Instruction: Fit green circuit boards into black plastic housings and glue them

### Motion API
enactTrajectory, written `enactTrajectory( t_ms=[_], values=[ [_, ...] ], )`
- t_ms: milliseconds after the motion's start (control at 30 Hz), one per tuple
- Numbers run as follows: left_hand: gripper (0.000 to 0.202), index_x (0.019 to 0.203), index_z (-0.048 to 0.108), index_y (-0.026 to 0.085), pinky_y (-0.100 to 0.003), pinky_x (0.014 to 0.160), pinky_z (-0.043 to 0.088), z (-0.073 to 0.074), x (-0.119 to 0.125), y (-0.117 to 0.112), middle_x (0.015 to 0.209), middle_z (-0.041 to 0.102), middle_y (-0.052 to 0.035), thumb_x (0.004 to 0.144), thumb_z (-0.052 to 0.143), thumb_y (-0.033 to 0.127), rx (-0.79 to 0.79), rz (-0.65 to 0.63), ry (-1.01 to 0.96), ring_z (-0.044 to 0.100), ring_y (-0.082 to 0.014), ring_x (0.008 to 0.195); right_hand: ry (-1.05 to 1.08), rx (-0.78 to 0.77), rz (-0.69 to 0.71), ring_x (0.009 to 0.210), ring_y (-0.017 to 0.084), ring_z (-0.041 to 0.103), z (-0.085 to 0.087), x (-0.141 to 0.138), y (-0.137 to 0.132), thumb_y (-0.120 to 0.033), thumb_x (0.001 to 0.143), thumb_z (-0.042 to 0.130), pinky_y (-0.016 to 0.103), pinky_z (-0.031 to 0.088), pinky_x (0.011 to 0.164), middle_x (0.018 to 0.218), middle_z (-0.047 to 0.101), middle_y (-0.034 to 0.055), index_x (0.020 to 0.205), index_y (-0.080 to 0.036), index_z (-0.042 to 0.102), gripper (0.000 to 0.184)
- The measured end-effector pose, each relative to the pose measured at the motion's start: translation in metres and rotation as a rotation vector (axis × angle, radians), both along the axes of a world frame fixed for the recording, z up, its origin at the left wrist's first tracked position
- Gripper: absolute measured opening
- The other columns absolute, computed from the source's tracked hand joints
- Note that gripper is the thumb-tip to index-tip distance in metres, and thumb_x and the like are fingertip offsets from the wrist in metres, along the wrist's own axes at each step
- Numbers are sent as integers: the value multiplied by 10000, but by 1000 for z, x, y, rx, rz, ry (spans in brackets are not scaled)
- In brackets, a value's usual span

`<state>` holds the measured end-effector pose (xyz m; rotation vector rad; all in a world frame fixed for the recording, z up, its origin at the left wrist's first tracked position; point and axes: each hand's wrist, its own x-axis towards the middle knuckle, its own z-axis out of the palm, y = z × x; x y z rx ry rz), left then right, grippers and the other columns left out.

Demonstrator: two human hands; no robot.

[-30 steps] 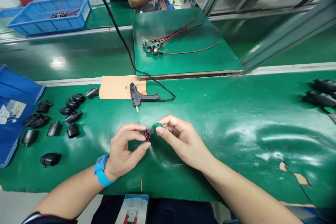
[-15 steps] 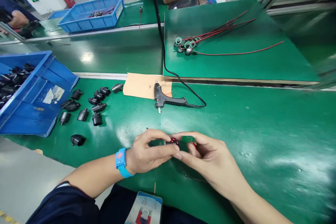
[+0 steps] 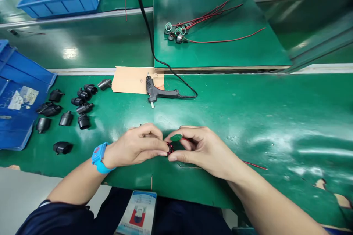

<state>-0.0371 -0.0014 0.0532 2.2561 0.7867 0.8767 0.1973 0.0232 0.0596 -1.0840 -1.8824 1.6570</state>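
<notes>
My left hand point(image 3: 138, 147) and my right hand point(image 3: 198, 148) meet over the near part of the green bench mat point(image 3: 248, 117). Together they pinch a small dark round part with red windings point(image 3: 170, 149). The fingertips of my right hand also hold a small green piece point(image 3: 175, 138) just above it. A thin red wire point(image 3: 253, 164) trails from under my right hand across the mat. My left wrist wears a blue strap point(image 3: 98, 157).
A black glue gun point(image 3: 158, 93) lies by a cardboard sheet point(image 3: 129, 79), its cable running away. Several black plastic housings point(image 3: 68, 110) are scattered at left beside a blue bin point(image 3: 16, 99). A raised green board point(image 3: 220, 47) carries wired coils point(image 3: 176, 33). Another person's arm shows at the top.
The view has swung and my hands have closed together; the green piece and the wound part now sit nearer each other than a second ago.
</notes>
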Motion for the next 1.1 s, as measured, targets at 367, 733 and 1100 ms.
enactTrajectory(
  t_ms=[367, 733, 1100],
  values=[
    [354, 1286, 569, 173, -307, 834, 585, 0, -9, 8, 1150, 607, -82, 980, 589, 348, -95, 355, -138, 691, -171, 947, -73, 226, -82, 519, 104, 385, 2, 4, 1, -514, 809, 764, 246, 330, 500, 598, 379, -52, 987, -236, 779, 331],
    [425, 1154, 718, 170, -536, 957, 391, 18, -126, 100, 1263, 628, -194, 860, 694, 476, 51, 1100, 1063, 490, -448, 1218, -129, 428, -110, 528, 102, 426, 0, 14, -1, -441, 840, 753, 229, 360, 499, 626, 396, -54, 1047, -271, 761, 268],
    [377, 1144, 669, 204, -352, 863, 505, 37, -90, 53, 1044, 742, -71, 823, 772, 373, -9, 896, 442, 684, -239, 939, -99, 496, -213, 512, 95, 388, 8, 25, 9, -397, 824, 777, 227, 325, 486, 599, 373, -64, 1007, -261, 767, 228]
  ],
)
